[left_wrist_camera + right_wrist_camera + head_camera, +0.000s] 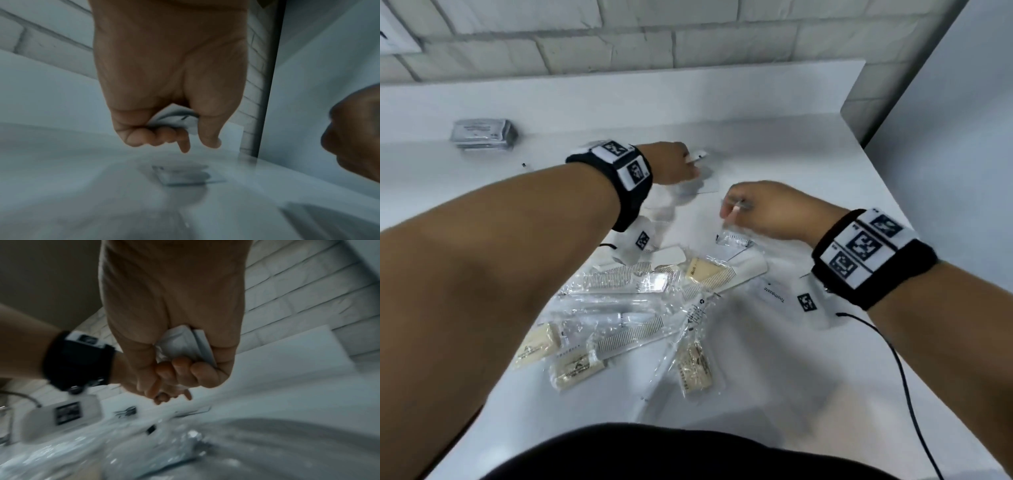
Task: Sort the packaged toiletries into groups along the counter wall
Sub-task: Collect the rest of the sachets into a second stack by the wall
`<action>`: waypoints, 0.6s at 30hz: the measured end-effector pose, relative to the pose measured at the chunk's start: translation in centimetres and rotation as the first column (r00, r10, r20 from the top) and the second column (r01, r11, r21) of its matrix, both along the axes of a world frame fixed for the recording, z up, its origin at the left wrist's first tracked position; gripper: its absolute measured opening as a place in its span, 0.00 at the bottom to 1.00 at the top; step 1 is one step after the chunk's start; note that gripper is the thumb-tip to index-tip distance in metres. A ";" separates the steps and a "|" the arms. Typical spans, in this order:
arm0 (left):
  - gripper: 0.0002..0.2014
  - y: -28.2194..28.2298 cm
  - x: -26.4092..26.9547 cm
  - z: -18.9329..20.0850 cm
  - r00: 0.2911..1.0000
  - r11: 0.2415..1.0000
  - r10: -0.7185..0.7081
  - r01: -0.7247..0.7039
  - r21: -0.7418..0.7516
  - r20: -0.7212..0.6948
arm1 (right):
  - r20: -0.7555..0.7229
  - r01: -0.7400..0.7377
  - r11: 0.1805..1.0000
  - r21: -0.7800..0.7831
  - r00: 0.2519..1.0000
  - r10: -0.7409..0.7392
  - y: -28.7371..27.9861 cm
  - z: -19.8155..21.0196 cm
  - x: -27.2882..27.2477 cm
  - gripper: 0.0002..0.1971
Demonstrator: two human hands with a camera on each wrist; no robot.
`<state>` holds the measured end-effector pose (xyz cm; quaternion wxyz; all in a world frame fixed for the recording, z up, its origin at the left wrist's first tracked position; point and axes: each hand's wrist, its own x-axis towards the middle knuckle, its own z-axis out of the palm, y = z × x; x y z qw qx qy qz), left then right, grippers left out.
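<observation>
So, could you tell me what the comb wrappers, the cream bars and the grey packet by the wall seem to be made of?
The comb wrappers look like thin clear plastic film: glossy, crinkled, with the comb teeth showing through. The cream bars look like soap, matte and opaque, also sealed in shiny film. The grey packet has a dull silvery sheen, perhaps foil or metallised plastic; too blurred to be sure.

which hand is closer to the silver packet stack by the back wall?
Left. The left hand is right of the silver packet stack, well apart, holding a small packet. The right hand is farther right and nearer the person, gripping a white packet.
</observation>
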<state>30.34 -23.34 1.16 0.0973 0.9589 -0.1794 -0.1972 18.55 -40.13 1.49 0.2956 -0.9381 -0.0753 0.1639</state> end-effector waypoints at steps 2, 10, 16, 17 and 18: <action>0.31 -1.1 0.2 -1.5 0.999 0.996 -0.043 0.041 0.083 0.018 | -0.053 -0.114 0.989 -0.092 0.993 0.109 1.3 -1.1 -0.1 0.12; 0.21 -1.5 0.9 -3.0 0.994 0.975 -0.081 0.065 0.212 0.068 | -0.068 -0.199 0.805 -0.559 0.979 0.194 0.6 -1.6 1.9 0.29; 0.15 -0.2 -0.1 -3.0 0.994 0.985 -0.029 0.011 0.173 0.102 | -0.102 -0.331 0.736 -0.590 0.935 0.339 3.3 -2.6 2.8 0.17; 0.12 0.0 -0.3 -2.8 0.994 0.993 -0.005 -0.008 0.119 0.110 | -0.126 -0.347 0.723 -0.597 0.931 0.343 3.4 -2.8 3.0 0.16; 0.10 0.4 -0.6 -2.5 0.995 0.999 0.018 -0.023 0.047 0.100 | -0.131 -0.352 0.722 -0.596 0.929 0.346 3.5 -2.7 3.0 0.15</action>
